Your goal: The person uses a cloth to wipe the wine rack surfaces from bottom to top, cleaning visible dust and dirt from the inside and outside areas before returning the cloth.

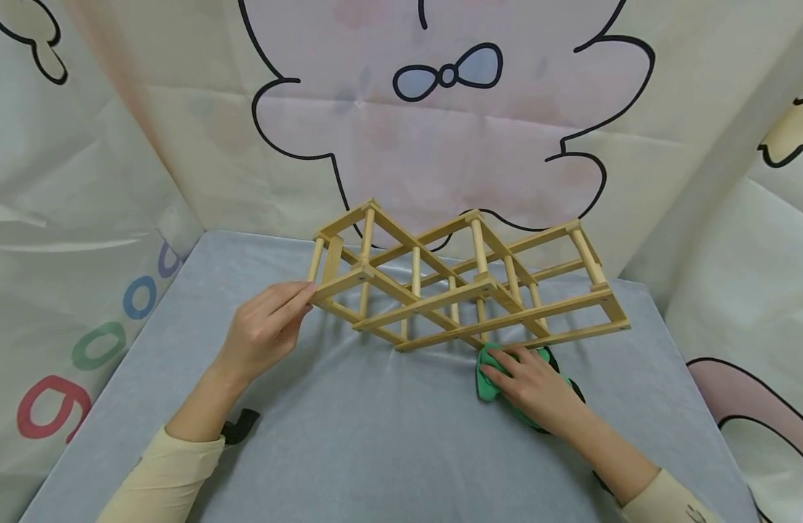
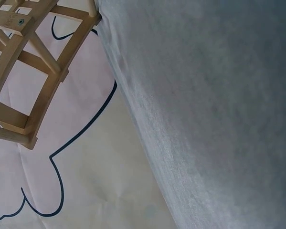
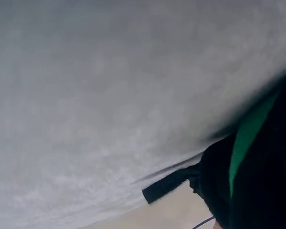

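A pale wooden lattice rack [image 1: 440, 300] of crossed slats and round dowels stands tilted, stretched out from left to right in the head view. My left hand [image 1: 267, 327] pinches its left end between thumb and fingers. With my right hand [image 1: 538, 385] I hold a green cloth [image 1: 489, 388] with dark edging, close below the rack's lower front slats. Whether the cloth touches the wood I cannot tell. In the right wrist view, the cloth shows as a green strip [image 3: 250, 136] among dark fabric. The left wrist view catches one end of the rack with only a sliver of fingertip.
A grey-blue cloth-covered table [image 1: 362, 450] lies under everything. Behind it hangs a printed backdrop [image 1: 401, 138] with a bow drawing, and sheets with printed shapes flank both sides. A black strap end [image 1: 240, 426] sticks out by my left wrist.
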Motion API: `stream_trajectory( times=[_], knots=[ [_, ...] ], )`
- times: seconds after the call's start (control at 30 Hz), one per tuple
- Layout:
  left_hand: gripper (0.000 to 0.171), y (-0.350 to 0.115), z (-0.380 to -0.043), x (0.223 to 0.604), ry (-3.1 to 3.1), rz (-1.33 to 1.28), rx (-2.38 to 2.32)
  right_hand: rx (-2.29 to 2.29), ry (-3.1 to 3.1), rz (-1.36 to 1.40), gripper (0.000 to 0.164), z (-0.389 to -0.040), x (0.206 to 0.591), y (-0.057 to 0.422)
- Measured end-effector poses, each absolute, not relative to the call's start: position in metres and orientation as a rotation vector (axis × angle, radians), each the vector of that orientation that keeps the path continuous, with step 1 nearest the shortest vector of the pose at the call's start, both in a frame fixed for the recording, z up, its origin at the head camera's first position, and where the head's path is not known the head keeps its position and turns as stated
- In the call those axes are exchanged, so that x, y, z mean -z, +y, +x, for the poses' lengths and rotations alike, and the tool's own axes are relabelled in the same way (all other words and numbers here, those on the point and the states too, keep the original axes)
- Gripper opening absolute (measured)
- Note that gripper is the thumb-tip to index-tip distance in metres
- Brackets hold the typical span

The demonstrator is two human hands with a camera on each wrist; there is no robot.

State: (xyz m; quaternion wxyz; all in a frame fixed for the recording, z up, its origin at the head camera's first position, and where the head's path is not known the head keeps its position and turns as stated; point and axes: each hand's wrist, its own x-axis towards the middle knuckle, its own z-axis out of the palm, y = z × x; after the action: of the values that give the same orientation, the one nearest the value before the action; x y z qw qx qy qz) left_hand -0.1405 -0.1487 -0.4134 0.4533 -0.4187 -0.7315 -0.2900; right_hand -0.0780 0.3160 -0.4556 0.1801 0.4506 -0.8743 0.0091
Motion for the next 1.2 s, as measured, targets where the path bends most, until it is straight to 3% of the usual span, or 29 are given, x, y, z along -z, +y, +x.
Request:
stream_trajectory(
  times=[0.03,0.13,0.33,0.47,0.87,1.2],
  knots=[
    [0.024,-0.148,-0.141,0.413,-1.806,-1.036,0.716,-0.008,-2.47,1.272,0.024,-0.078,0.456,0.316],
    [0.024,-0.148,-0.141,0.413,-1.803,-1.039,0.719,0.042,-2.474,1.269,0.049,-0.076,0.455,0.315],
    [0.024,-0.148,-0.141,0.413,-1.808,-1.041,0.72,0.099,-2.457,1.278,0.038,-0.075,0.455,0.312],
    [0.025,-0.148,-0.141,0.413,-1.815,-1.052,0.716,0.083,-2.404,1.288,0.061,-0.078,0.455,0.305],
    [0.027,-0.149,-0.139,0.411,-1.871,-1.017,0.668,0.013,-2.239,1.306,0.047,-0.084,0.449,0.278],
    [0.028,-0.15,-0.138,0.411,-1.89,-1.015,0.654,-0.011,-2.215,1.321,0.044,-0.076,0.437,0.265]
  ],
)
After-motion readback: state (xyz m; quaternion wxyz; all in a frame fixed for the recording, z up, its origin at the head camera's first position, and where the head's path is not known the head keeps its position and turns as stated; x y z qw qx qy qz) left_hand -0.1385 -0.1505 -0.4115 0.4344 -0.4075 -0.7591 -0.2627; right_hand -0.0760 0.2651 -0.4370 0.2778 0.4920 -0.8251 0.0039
